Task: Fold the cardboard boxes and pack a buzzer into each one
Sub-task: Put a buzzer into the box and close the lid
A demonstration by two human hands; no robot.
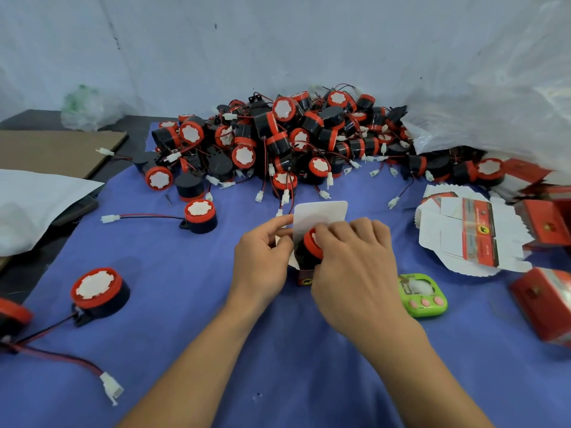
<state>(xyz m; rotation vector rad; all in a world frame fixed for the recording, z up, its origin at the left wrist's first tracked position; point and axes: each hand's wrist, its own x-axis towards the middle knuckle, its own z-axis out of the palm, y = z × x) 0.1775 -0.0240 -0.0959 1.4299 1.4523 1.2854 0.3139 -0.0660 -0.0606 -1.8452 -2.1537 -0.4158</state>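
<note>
At the middle of the blue cloth [216,350] we had a small cardboard box [319,214] standing upright, its white top flap raised behind the opening. Our left hand [262,257] gripped the box from its left side, thumb and curled fingers pinching the side flap. Our right hand [355,264] held a buzzer [310,247] at the mouth of the box, with the fingers curled close together over its red cap. The buzzer's black body sat partly inside (how deep we could not tell, since the hands hid the lower part).

Just to the right of our right wrist lay a green timer [423,295] with pink buttons. Farther right a stack of flat box blanks [469,236] was fanned out, with folded red boxes [547,301] beside it near the edge. Behind the hands a big pile of buzzers [293,137] was heaped against the wall, wires and white plugs trailing forward. Two loose buzzers lay to the left, one near [99,291] and one farther back [200,216]. A brown cardboard sheet [55,149] lay at the far left.
</note>
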